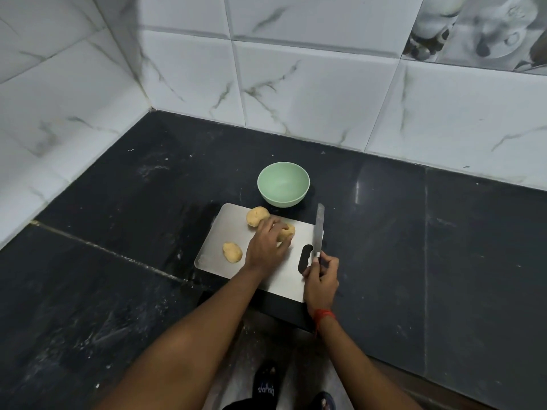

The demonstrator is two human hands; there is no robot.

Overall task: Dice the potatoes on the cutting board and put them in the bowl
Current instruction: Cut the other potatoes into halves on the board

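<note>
A steel cutting board [219, 232] lies on the dark counter with three peeled yellow potatoes on it. My left hand [266, 244] grips the middle potato [288, 230], covering most of it. Another potato [257, 216] sits at the board's far edge, and a third potato [232, 252] lies near the left edge. My right hand [321, 281] holds a knife [319, 229] by its handle at the board's right side, blade pointing away from me. An empty green bowl [283, 184] stands just beyond the board.
The black stone counter [118, 232] runs into a corner of white marble-tiled walls [296, 84] at the back and left. The counter's front edge is near my body, with a sandalled foot [265, 386] on the floor below.
</note>
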